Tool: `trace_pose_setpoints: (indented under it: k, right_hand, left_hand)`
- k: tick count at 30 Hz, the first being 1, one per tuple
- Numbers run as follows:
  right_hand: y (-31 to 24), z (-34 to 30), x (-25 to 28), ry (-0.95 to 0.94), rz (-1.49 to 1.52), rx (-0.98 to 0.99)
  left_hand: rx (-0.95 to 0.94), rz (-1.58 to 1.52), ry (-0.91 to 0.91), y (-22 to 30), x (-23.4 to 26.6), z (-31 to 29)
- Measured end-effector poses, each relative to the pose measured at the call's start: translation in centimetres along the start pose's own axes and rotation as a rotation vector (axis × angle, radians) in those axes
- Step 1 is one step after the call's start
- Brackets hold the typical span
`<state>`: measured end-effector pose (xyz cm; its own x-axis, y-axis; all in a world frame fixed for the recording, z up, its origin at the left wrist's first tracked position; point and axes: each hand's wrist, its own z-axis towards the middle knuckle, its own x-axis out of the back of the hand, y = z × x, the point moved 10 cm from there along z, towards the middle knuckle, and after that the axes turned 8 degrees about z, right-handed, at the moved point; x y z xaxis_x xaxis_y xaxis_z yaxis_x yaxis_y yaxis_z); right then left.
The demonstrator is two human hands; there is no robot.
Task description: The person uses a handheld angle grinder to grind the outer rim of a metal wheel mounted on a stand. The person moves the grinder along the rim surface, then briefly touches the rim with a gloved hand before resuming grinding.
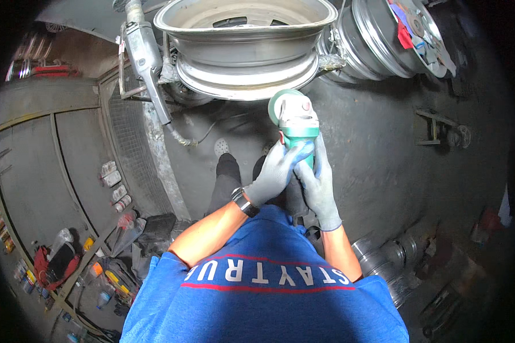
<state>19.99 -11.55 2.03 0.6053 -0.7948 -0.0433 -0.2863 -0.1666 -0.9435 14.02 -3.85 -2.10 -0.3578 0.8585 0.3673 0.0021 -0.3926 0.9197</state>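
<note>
An angle grinder (299, 117) with a green and silver body is held in front of me in both gloved hands. My left hand (272, 174), in a grey glove with a dark watch at the wrist, wraps round the body from the left. My right hand (319, 191), gloved alike, grips it from the right and below. The round green disc at the grinder's head is close to the lower edge of a silver wheel rim (249, 88); I cannot tell whether they touch. The rim lies on its side on a stand, its wide opening upward.
A larger grey power tool (143, 51) hangs on a metal frame left of the rim, its cable trailing down. More wheel rims (377, 34) stand at the upper right, one holding coloured rags. Bottles and bags line the left shelves. Other rims (383, 257) lie low on the right.
</note>
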Motion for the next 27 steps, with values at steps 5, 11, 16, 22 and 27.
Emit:
trace_pose_setpoints:
  k: [5,11,16,22,27]
  right_hand:
    - [-1.4,0.2,-2.8,-0.112,0.124,-0.032]
    - [0.3,0.1,-2.8,-0.17,-0.21,0.06]
    - [0.0,0.3,-1.2,-0.144,0.049,-0.026]
    - [0.0,0.4,-1.9,-0.143,0.045,-0.035]
    - [0.7,0.1,-2.0,-0.226,-0.183,0.0]
  left_hand:
    - [0.236,-0.442,0.097,-1.9,1.0,-0.8]
    - [0.594,-0.994,0.161,-2.0,0.8,-2.1]
    - [0.493,-0.915,0.121,-2.6,-2.0,-0.7]
    - [0.559,-0.903,0.143,-4.1,-1.9,-2.3]
    - [0.61,-1.02,0.185,-1.9,-0.4,-1.9]
